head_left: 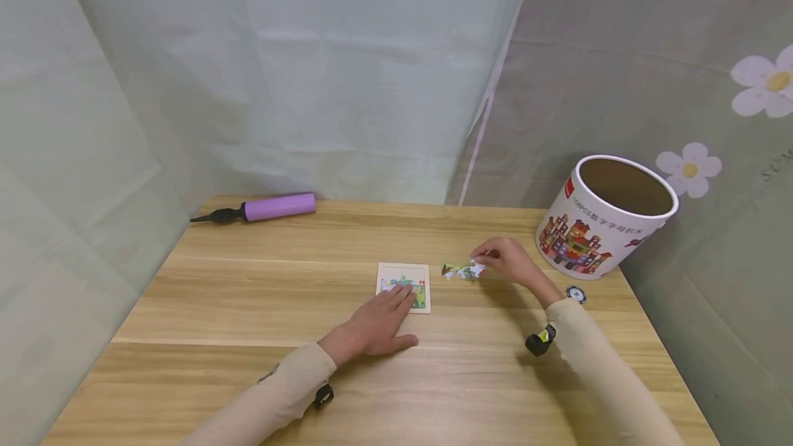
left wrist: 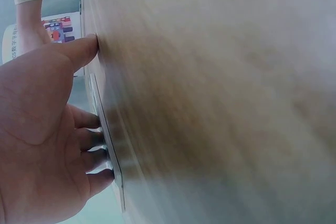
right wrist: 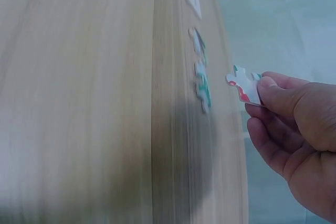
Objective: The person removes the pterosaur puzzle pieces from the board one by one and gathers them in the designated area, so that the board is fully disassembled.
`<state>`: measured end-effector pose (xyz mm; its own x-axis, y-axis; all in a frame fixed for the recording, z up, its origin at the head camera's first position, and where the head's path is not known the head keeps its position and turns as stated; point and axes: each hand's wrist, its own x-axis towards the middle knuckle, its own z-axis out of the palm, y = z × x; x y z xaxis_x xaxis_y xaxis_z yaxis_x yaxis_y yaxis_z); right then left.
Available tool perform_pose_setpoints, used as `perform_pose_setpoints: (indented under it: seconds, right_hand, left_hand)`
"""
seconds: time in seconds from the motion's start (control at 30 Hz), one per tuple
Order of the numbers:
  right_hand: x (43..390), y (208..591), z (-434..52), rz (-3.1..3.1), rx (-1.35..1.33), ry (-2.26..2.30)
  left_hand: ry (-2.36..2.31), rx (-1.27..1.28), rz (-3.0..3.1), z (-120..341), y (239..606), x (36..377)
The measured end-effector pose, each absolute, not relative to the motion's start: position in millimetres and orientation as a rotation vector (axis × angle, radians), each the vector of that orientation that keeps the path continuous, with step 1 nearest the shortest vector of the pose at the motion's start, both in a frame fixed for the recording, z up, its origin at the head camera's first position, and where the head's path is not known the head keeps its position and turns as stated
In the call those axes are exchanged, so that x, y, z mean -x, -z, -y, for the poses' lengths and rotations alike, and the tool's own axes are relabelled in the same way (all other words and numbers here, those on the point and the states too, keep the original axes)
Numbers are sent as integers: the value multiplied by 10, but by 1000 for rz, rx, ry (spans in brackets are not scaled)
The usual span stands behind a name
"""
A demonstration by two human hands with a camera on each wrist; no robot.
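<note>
My left hand lies palm down with straight fingers resting on a square puzzle board, which has a pale frame and a partly covered green picture. In the left wrist view, the fingertips press along the board's edge. Between thumb and fingers, my right hand pinches a jigsaw puzzle piece, white with red and green marks. Loose puzzle pieces lie on the table below it, just right of the board.
A large white bucket with printed building blocks stands at the back right. Near its base lies a dark round chip. A purple hand pump lies at the back left edge of the wooden table. Curtains hang behind.
</note>
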<state>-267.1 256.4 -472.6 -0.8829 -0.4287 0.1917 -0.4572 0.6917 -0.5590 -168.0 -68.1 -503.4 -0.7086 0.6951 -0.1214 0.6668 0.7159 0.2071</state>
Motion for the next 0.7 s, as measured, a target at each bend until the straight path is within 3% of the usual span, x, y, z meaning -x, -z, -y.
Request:
perform_pose_setpoints:
  seconds: [0.7]
  right_hand:
    - [2758,4936,-2818,2925,-747,-933]
  left_hand:
    - [-214,-1104,-2731,685,5028,1686]
